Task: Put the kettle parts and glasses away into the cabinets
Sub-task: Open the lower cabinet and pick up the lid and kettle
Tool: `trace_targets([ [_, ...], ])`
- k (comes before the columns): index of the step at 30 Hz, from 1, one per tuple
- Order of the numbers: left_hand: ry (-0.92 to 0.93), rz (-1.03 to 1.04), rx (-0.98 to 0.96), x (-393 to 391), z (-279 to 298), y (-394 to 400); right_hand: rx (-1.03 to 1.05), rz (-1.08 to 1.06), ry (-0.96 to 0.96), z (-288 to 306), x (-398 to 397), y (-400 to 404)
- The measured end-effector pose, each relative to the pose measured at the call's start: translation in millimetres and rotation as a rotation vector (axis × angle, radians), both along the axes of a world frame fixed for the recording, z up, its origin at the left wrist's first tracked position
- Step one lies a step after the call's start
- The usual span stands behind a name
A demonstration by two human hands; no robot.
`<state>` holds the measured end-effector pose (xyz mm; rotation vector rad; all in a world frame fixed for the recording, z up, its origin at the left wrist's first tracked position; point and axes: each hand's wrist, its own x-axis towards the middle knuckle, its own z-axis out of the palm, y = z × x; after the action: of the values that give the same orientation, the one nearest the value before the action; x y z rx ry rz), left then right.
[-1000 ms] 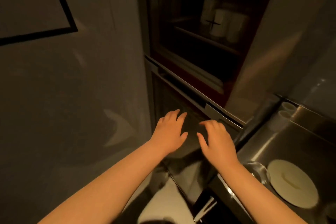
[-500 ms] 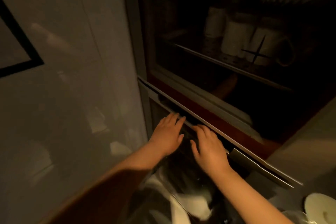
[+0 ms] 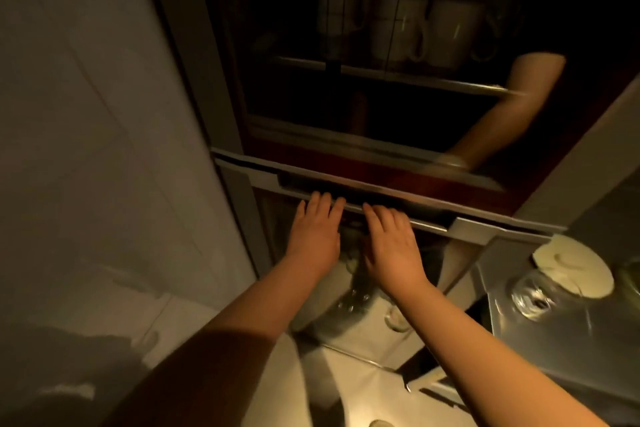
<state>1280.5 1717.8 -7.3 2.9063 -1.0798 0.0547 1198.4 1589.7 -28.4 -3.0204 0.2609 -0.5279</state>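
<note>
My left hand (image 3: 315,232) and my right hand (image 3: 391,246) lie side by side, palms down, fingers straight. Their fingertips touch the long metal handle rail (image 3: 398,199) along the top edge of a lower cabinet front (image 3: 429,270). Neither hand holds anything. Above the rail a dark glass-fronted cabinet (image 3: 381,97) holds several white mugs (image 3: 446,35) on a shelf. At the right, a clear glass (image 3: 533,295) and a white round lid (image 3: 571,265) stand on the steel counter (image 3: 554,343).
A pale wall (image 3: 104,149) runs down the left side. My arm is mirrored in the upper cabinet's glass. The counter's front edge and a pale floor lie below my forearms. The scene is dim.
Both hands moved forward and up from the lower front panel until their fingertips reached the handle rail. The view swung toward the cabinet.
</note>
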Motion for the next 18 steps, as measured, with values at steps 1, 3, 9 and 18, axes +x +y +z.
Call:
trace_targets([
  [1,0.006,-0.009,-0.009,0,0,1,0.014,-0.017,0.002,0,-1,3],
  [3,0.014,-0.009,-0.013,2,2,3,0.066,-0.028,-0.025,1,1,4],
  [9,0.028,-0.023,-0.029,-1,6,4,0.160,-0.032,-0.059,7,-3,6],
  [18,0.064,0.045,0.023,-5,11,-1,0.135,0.030,-0.021,7,-5,-2],
])
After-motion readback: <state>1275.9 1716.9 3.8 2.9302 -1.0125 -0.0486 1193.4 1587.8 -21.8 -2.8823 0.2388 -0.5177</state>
